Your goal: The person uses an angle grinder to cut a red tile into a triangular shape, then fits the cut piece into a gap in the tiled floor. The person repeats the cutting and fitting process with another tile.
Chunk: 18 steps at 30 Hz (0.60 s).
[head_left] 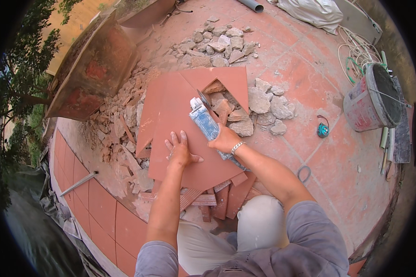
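In my right hand is a blue angle grinder, its body gripped from the right side. The thin cutting disc stands on edge at the far end, close to the edge of a large red tile. My left hand lies on that tile with the fingers spread, left of and nearer than the grinder. Another red tile lies at the far side, bordering an angular gap through which broken stone shows. Cut tile strips are piled under the near edge, in front of my knees.
Rubble heaps beyond the tile, and more stones sit to its right. A tape measure and a bucket stand at right, near coiled hose. Laid tiles run along the left, with a metal bar across them.
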Tool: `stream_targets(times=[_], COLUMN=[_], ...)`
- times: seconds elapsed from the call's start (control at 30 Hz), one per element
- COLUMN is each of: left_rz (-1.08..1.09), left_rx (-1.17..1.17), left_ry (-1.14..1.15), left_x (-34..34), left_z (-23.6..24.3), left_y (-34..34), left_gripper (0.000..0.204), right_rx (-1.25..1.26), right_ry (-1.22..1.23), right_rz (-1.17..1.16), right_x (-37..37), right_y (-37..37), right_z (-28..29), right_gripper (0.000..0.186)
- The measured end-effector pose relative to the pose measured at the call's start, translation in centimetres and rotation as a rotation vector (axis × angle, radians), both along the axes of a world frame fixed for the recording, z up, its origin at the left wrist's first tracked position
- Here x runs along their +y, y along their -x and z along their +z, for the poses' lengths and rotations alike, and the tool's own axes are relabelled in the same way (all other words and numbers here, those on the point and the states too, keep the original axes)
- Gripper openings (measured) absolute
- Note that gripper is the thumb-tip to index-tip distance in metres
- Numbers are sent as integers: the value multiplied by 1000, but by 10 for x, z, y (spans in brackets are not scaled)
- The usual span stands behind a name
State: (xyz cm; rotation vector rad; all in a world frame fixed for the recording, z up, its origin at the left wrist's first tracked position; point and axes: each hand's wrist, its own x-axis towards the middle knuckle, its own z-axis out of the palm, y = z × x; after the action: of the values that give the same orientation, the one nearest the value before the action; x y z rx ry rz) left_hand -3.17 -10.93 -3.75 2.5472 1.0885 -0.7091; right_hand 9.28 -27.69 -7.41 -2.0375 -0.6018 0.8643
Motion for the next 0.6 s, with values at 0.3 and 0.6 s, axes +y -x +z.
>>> stream_targets(times=[0.3, 0.6], left_rz=[-4, 13], left_rx=[17, 13], left_ry=[-11, 1], left_x=[-1, -2], left_z=[2, 5], left_y=[-1, -1], left_gripper=[153, 153], right_rx=[10, -1], right_ry=[-11, -12], right_rz=[-17, -34], right_x=[-3, -6], right_y=[2, 6], right_z=[-3, -4], right_gripper=[90, 88])
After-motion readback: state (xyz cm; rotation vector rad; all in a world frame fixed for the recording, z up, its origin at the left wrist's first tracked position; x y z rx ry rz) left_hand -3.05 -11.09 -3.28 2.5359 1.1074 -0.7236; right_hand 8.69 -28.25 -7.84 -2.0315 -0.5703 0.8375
